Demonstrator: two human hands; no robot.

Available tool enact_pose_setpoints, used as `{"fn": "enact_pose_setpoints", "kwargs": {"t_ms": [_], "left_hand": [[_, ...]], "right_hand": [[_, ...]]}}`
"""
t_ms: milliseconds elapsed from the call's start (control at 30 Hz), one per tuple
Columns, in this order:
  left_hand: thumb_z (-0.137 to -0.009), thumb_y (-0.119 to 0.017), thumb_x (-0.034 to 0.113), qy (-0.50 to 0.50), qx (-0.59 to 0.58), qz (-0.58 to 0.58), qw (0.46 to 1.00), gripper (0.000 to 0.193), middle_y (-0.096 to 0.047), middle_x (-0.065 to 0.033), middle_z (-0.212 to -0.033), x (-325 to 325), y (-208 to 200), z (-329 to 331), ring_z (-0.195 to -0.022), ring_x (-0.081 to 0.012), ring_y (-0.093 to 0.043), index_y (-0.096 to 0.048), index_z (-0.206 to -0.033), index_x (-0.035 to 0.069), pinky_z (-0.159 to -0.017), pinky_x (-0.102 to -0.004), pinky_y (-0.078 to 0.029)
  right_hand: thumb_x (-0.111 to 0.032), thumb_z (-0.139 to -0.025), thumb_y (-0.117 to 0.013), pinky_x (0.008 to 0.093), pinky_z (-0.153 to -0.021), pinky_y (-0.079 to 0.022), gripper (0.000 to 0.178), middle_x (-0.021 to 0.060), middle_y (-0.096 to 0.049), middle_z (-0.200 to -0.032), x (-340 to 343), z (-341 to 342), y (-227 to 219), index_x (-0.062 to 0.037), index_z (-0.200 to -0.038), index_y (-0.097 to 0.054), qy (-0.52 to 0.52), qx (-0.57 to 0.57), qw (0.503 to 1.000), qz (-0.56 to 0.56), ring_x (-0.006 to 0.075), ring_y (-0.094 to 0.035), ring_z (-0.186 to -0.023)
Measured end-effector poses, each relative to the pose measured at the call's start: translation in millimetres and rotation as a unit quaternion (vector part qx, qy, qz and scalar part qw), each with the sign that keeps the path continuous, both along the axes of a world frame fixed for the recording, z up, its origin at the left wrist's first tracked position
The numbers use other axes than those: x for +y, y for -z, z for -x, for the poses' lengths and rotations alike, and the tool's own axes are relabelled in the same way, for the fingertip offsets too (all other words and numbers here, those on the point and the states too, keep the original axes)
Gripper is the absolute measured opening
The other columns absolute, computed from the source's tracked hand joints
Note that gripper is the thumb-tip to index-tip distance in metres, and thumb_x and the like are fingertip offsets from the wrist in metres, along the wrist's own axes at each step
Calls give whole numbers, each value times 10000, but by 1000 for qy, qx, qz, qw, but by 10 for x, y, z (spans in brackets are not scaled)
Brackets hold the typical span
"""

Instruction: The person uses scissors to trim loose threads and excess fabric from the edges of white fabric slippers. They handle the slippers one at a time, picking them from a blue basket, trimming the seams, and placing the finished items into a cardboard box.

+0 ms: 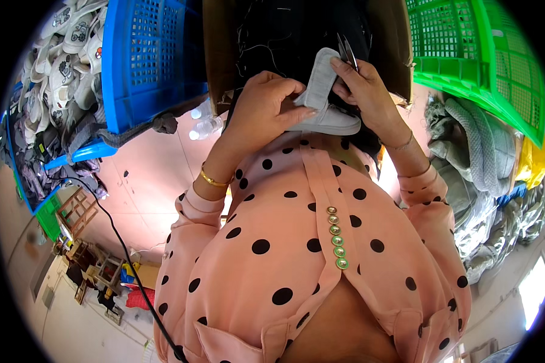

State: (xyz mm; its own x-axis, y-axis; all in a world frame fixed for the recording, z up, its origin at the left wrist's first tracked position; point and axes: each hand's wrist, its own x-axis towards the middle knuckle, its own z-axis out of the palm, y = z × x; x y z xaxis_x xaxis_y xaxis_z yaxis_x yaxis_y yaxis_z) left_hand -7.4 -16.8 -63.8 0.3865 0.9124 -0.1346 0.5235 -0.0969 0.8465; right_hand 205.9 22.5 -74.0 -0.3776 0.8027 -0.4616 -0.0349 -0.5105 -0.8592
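A small light grey boot lies across my lap, its pale sole facing toward me and to the right. My left hand pinches the boot's edge between thumb and fingers. My right hand grips the top of the shaft with the thumb pressed on it. In that same hand is a pair of small metal snips, blades pointing up and away from the boot. Part of the boot is hidden behind my left fingers.
Beyond my hands stands an open cardboard box. A blue crate is at the left, near piled white shoe pieces and plastic bottles. Green crates and grey bundles are at the right. A black cable hangs at left.
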Motion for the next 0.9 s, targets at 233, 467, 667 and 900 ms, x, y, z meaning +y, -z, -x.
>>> {"fn": "enact_pose_setpoints", "kwargs": {"t_ms": [233, 467, 667, 900], "left_hand": [[-901, -662, 79, -100, -270, 170, 943, 177, -622, 4, -914, 99, -247, -64, -706, -14, -514, -620, -1052, -3, -620, -161, -424], [-906, -639, 56, -134, -289, 15, 948, 117, -608, -29, -868, 301, -518, 12, -693, -47, -520, -613, -1012, 16, -597, -175, -404], [-783, -685, 102, 7, 31, -454, 890, 218, -645, -78, -954, 493, -650, -69, -821, -247, -623, -639, -995, 83, -741, -357, -493], [-812, -665, 82, 28, 103, -479, 871, 141, -683, -60, -1027, 478, -708, -5, -975, -260, -658, -645, -951, 81, -909, -420, -502]], "right_hand": [[-297, -888, -680, 275, -476, -422, 262, 12, -550, -593, 23, 44, -418, -66, -825, -574, -38, -297, 835, -462, 141, -551, -510], [-354, -914, -648, 325, -431, -432, 285, 76, -610, -580, 628, -621, -590, -72, -941, -671, 149, -507, 744, -409, 194, -579, -456], [-416, -960, -582, 191, -441, -269, 431, -12, -579, -616, 503, -401, -810, 11, -948, -646, 16, -12, 994, -109, 23, -352, -466], [-249, -956, -621, 180, -451, -185, 267, -101, -447, -655, 625, -344, -780, 2, -1048, -629, 91, -6, 989, -119, -17, -278, -507]]}}
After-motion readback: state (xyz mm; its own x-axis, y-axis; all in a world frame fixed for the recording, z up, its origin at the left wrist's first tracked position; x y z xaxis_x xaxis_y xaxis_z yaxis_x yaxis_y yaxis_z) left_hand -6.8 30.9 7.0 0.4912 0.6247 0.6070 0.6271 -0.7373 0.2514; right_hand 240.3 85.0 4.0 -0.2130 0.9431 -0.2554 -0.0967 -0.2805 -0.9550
